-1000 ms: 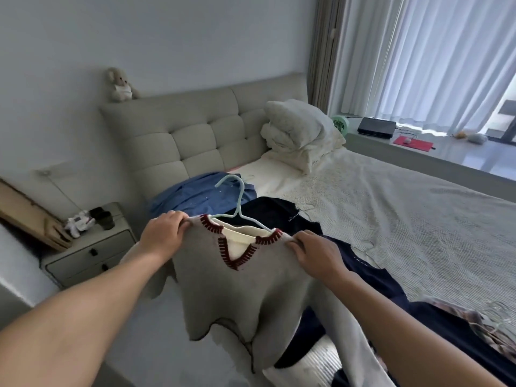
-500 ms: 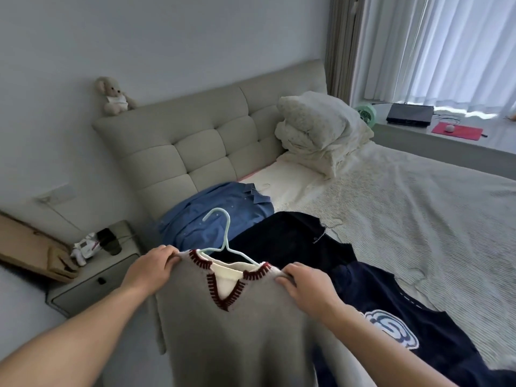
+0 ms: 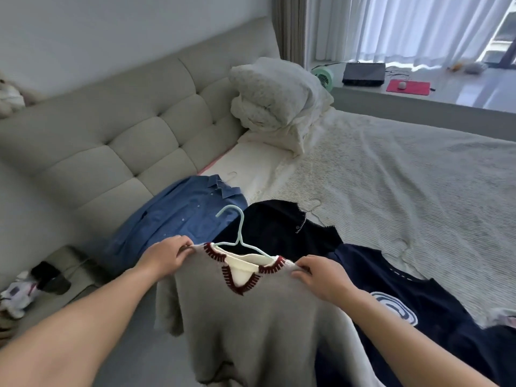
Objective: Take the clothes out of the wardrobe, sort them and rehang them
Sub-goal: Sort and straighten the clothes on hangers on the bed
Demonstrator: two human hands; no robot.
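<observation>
We hold the grey sweater [image 3: 251,317] up near the bed's [image 3: 391,177] left edge, left hand [image 3: 167,255] and right hand [image 3: 324,277] each pinching a shoulder, pale blue hanger [image 3: 237,236] still inside, blue shirt [image 3: 178,216] and dark clothes [image 3: 279,230] lying just beyond.

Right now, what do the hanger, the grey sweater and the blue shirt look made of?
Hanger: looks like pale mint plastic or plastic-coated wire, thin, smooth, slightly glossy.
Grey sweater: soft matte knit, probably wool or acrylic; dark red stitched trim at the V-neck.
Blue shirt: woven, denim-like cotton by its flat weave, collar and small buttons.
</observation>
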